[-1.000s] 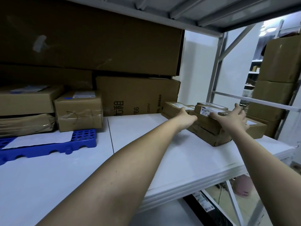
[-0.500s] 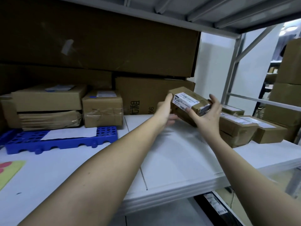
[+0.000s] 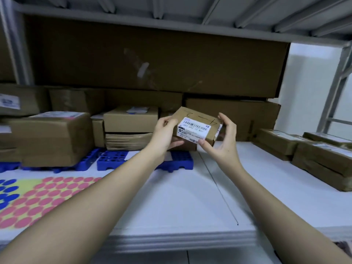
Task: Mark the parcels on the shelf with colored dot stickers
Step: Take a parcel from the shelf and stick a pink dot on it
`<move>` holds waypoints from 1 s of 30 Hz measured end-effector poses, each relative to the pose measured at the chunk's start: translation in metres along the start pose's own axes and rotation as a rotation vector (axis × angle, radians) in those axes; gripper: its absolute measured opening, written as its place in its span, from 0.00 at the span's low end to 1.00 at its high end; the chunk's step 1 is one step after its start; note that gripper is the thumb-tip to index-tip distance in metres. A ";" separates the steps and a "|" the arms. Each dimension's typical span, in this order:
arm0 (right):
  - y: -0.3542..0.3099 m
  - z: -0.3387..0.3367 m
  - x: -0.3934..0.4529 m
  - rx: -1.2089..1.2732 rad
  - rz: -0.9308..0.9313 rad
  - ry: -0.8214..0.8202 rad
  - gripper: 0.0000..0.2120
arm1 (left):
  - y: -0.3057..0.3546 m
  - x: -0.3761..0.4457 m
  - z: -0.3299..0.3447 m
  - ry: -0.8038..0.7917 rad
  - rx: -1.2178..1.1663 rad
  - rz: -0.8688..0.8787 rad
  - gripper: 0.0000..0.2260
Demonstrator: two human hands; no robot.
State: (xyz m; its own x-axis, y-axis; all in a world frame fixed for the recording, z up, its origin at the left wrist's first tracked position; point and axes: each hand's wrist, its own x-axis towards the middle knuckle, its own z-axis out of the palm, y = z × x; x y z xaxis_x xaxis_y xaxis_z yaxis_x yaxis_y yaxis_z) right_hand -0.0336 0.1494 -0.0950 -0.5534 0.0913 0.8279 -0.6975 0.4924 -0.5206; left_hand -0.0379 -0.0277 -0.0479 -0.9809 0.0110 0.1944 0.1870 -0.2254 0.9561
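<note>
A small brown cardboard parcel (image 3: pixel 198 121) with a white barcode label and pen marks on top hangs tilted above the white shelf (image 3: pixel 190 202), held between both hands. My left hand (image 3: pixel 163 134) grips its left side. My right hand (image 3: pixel 222 141) holds its right and lower edge. A sticker sheet (image 3: pixel 43 197) with rows of pink dots on yellow, and blue dots at its left edge, lies flat on the shelf at the lower left.
Several brown parcels (image 3: pixel 314 153) are stacked at the right. More boxes (image 3: pixel 49 138) stand at the left on blue plastic pallets (image 3: pixel 114 161). Large cartons (image 3: pixel 152 58) fill the back. A grey metal upright (image 3: pixel 335 88) stands at the far right.
Both hands lifted the small parcel off the right-hand stack and carried it left toward the middle. The view swung left, bringing the sticker sheet into sight.
</note>
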 end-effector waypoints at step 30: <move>-0.065 0.106 -0.036 -0.048 -0.142 -0.282 0.39 | 0.010 -0.035 -0.159 -0.113 0.087 0.042 0.28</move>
State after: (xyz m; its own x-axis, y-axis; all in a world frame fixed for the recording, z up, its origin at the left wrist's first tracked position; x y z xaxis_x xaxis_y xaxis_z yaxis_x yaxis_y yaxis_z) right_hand -0.0159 0.0226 -0.1132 -0.5609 -0.2219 0.7976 -0.7584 0.5241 -0.3875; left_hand -0.0105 -0.1849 -0.0802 -0.9606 0.1138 0.2535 0.2367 -0.1427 0.9610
